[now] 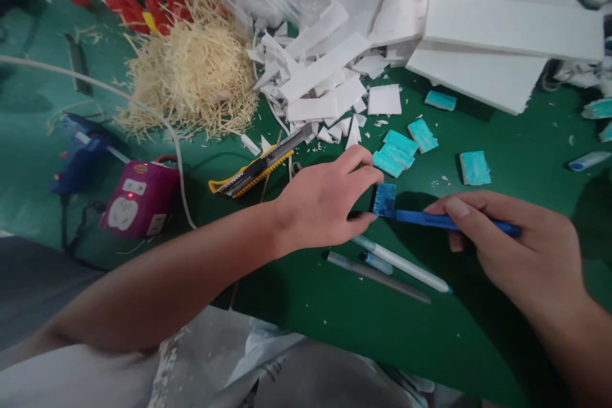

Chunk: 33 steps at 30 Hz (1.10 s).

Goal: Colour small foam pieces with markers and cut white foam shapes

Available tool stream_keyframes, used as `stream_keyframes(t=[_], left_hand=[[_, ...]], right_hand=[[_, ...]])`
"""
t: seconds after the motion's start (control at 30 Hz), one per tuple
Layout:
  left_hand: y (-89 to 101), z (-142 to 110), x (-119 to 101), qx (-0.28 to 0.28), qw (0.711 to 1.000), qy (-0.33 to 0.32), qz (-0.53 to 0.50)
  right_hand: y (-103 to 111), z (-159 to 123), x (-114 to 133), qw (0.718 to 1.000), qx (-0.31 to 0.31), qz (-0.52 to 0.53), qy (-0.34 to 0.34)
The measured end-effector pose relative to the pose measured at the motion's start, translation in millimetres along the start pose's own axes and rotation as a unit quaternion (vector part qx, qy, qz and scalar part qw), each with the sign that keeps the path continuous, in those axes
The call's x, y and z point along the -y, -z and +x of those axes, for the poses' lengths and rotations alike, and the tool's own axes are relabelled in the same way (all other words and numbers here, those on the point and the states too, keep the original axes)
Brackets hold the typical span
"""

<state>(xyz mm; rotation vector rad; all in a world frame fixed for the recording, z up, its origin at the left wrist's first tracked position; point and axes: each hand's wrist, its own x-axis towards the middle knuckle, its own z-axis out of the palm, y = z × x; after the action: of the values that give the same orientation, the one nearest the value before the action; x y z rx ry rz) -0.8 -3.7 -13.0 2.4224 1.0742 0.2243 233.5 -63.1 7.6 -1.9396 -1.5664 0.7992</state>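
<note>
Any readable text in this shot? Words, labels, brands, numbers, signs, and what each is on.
No text is legible.
Purple power box: round sticker on top, too small and blurred.
Blue glue gun: pale label, too blurred.
Grey cloth at bottom: dark marks, cannot tell if they are lettering.

From here I see a dark green table (306, 306) with a thin seam across it, pale grey floor (210, 344) below its near edge, and whitish glare on the left side.

A craft workshop (or similar): green worktable (296, 306), glue gun (88, 146), utility knife (261, 166), foam offcuts (325, 70).
</note>
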Motion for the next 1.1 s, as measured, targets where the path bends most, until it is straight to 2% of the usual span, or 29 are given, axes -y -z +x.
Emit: stream_keyframes(t=[0.2, 0.4, 0.5, 0.6, 0.7, 0.97, 1.1], left_hand=[[0.2, 0, -1, 0.005, 1.000, 0.003, -0.002], [-1.1, -1, 0, 0.000, 1.000, 0.004, -0.001], [-1.1, 0, 0, -0.002, 1.000, 0.003, -0.002], [-1.2, 1, -1, 0.001, 1.000, 0.005, -0.005], [-1.3, 1, 0, 0.001, 1.000, 0.007, -0.006], [-1.1, -1, 0, -0.008, 1.000, 0.000, -0.010], [-1.3, 0, 0, -0.008, 1.000, 0.001, -0.012]], right_hand=[[-1, -1, 1, 1.000, -0.012, 0.015, -0.019], [-1, 9, -12, 0.998, -0.029, 0.059, -0.005], [-1, 7, -12, 0.998, -0.007, 0.055, 0.021], [-2, 2, -5, 0.998, -0.036, 0.042, -0.024], [-3, -2, 2, 0.997, -0.051, 0.053, -0.037], [-3, 0, -3, 0.997, -0.057, 0.043, -0.029], [-2, 4, -11, 0.998, -0.046, 0.047, 0.003]])
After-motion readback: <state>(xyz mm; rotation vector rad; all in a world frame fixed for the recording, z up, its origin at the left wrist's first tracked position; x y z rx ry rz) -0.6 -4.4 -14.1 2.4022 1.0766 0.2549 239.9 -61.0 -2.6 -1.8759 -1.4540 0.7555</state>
